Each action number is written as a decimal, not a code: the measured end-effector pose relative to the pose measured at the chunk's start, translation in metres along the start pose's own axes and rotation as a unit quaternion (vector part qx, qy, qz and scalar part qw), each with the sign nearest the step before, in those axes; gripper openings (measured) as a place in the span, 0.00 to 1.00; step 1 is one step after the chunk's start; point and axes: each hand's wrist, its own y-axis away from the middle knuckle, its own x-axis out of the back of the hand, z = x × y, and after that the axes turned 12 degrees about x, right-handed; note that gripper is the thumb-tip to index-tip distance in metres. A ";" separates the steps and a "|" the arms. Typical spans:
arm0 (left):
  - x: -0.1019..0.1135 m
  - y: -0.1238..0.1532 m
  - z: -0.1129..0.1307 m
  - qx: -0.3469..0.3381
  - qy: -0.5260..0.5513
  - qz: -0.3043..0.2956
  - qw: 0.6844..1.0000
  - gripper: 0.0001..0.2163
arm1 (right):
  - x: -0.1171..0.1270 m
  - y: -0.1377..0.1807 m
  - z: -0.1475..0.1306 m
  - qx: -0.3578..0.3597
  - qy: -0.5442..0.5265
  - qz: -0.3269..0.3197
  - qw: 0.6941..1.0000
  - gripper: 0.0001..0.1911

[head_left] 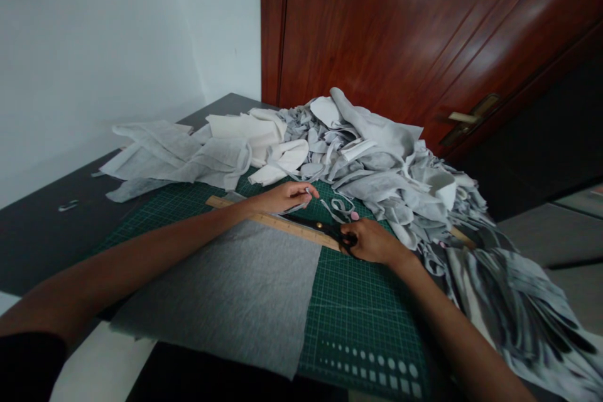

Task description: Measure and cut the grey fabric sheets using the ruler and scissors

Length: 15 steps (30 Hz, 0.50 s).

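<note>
A piece of grey felt-like fabric (245, 289) lies on the green cutting mat (358, 301), its lower edge over the table's front. Across its far edge runs a wooden ruler (292, 230). My right hand (372, 240) grips the black handles of a pair of scissors (319, 225), whose blades point left along the ruler. Just beyond the ruler, my left hand (282, 197) is closed with a thin grey fabric strip (296, 208) pinched in its fingers. Curled offcuts (343, 206) lie on the mat between the hands.
A large heap of grey and white fabric scraps (377, 157) covers the back of the table. Pale cloth pieces (174, 154) lie at the left, and folded fabric (522, 308) at the right. Behind stand a white wall and a brown wooden door (377, 31).
</note>
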 end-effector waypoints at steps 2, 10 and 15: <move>-0.001 -0.001 -0.003 -0.001 0.007 0.000 1.000 0.14 | 0.003 0.000 -0.003 -0.005 0.000 -0.005 1.000 0.05; -0.001 0.007 0.009 -0.083 -0.109 0.100 0.986 0.14 | 0.007 -0.001 -0.009 -0.012 0.018 -0.016 1.000 0.04; 0.061 0.054 0.050 -0.175 -0.136 0.376 0.900 0.09 | 0.009 0.000 -0.010 -0.004 0.029 -0.019 0.999 0.04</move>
